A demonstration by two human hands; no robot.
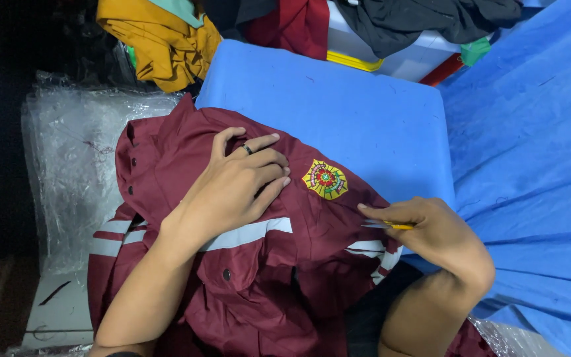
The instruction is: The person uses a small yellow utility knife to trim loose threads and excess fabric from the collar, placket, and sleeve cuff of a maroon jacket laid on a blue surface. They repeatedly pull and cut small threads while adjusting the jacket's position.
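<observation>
Your left hand (236, 185) lay spread, pinning the maroon uniform shirt (259, 264) on the blue stool (338, 112); your right hand (431, 231) was pinched on yellow-handled snips (391, 226). Fabric looked soft, light, shifty: hold near the seam.

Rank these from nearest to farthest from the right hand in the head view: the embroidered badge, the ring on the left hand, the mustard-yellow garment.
From the right hand, which pinches a small yellow tool:
1. Embroidered badge, just up-left on the maroon shirt.
2. Ring, further left on the left hand, which is pressed flat on the shirt.
3. Mustard-yellow garment, at the top left beyond the blue surface.
</observation>
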